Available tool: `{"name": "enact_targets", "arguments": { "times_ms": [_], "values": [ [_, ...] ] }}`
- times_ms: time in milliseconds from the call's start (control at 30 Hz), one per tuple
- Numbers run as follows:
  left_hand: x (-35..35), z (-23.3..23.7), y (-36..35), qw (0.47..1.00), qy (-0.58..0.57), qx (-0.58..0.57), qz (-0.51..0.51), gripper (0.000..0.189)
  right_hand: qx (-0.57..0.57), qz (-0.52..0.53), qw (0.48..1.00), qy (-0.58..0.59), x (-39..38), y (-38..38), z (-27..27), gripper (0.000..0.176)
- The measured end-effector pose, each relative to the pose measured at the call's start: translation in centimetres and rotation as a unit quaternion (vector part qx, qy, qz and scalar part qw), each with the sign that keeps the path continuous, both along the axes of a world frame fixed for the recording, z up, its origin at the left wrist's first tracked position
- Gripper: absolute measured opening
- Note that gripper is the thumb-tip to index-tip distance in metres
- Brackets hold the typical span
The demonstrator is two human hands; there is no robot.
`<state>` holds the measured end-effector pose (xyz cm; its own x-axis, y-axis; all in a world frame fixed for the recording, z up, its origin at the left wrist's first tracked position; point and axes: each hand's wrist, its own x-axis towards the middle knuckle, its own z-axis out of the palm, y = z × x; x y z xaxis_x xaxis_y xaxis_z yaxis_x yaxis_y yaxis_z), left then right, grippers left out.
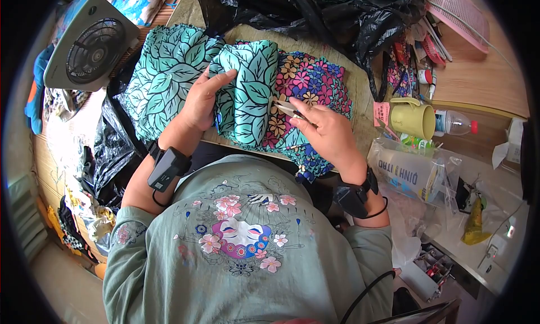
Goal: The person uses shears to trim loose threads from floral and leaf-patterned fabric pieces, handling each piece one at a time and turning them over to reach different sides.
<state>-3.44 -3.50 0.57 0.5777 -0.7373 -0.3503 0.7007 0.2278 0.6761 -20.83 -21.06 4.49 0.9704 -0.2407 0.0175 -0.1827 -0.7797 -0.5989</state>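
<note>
My left hand (203,99) grips a folded bundle of teal leaf-print fabric (247,93) at its left side, fingers curled over the top edge. My right hand (326,130) holds small thread snips (288,109), their tips pointing left at the seam where the teal fabric meets a dark floral-print fabric (312,82). Both fabrics lie on a wooden table (360,107) in front of me. More teal leaf fabric (169,71) spreads to the left of my left hand.
A black plastic bag (315,14) fills the table's far side. A yellow-green mug (413,118), a plastic bottle (455,122) and a clear bag (410,172) stand to the right. A grey box fan (90,45) sits at the far left beside heaped cloth.
</note>
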Motion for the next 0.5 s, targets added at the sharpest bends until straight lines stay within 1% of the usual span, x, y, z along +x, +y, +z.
{"name": "enact_targets", "arguments": {
  "times_ms": [67, 167, 500],
  "values": [
    [0.00, -0.11, -0.01, 1.000, 0.005, -0.002, 0.000, 0.031, 0.000, 0.007, 1.000, -0.001, 0.11, 0.15, 0.00, 0.037],
    [-0.06, -0.12, -0.07, 1.000, -0.017, 0.005, 0.006, 0.031, -0.003, -0.001, 1.000, 0.028, 0.41, 0.32, 0.45, 0.036],
    [-0.08, -0.07, -0.05, 1.000, -0.012, -0.003, 0.002, 0.032, -0.025, 0.017, 0.999, 0.032, 0.49, -0.06, 0.28, 0.034]
  ]
}}
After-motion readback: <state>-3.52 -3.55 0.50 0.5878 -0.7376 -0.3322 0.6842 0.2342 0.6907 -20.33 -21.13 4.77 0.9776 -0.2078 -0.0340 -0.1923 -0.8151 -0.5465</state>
